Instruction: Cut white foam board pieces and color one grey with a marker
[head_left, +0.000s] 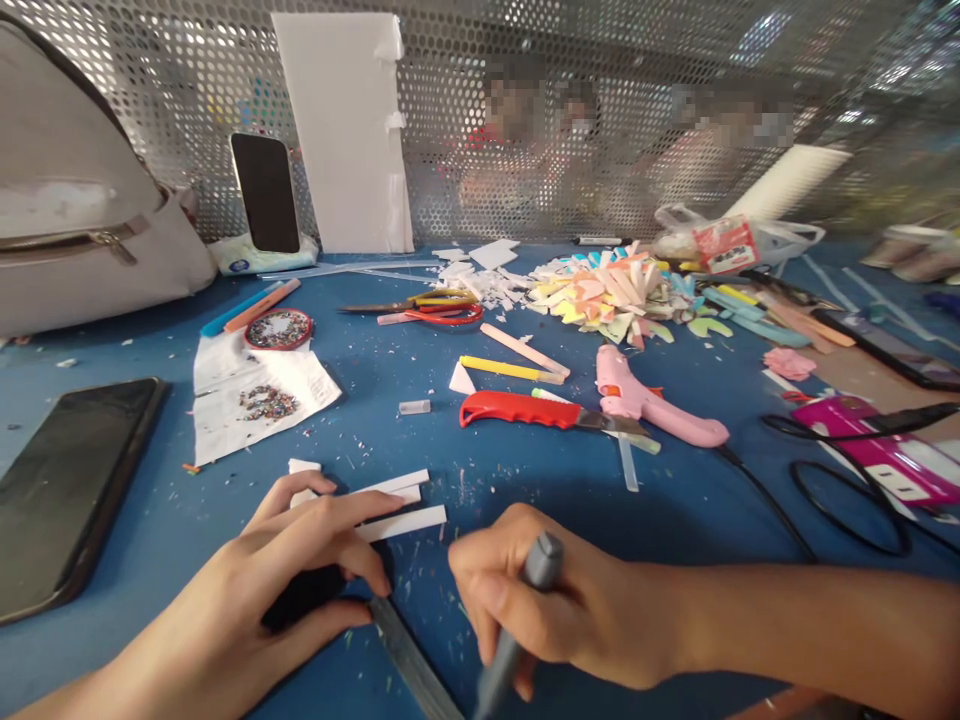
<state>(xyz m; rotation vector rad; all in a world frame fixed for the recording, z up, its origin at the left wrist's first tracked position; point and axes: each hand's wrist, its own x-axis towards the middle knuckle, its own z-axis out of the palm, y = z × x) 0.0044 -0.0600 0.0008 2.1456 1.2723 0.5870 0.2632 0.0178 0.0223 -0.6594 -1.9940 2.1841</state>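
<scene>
My left hand (300,580) pinches the end of a flat dark grey strip (416,660) between thumb and fingertip. White strips (405,524) lie on the table under and past its fingers. A grey marker (517,625) is gripped in my right hand (540,600), slanting down to the lower edge of the picture beside the dark strip. I cannot make out its tip. Ahead of both hands lie a red-handled knife (517,408), a pink glue gun (664,405) and a small clear glue-stick piece (415,407).
On the blue table (390,430), scissors (427,305) lie before a heap of pastel scraps (607,295). Phones, a bag (82,180) and beads on paper (262,400) occupy the left. At right are a magenta power strip (877,450) and black cable. A perforated metal screen (450,120) stands behind.
</scene>
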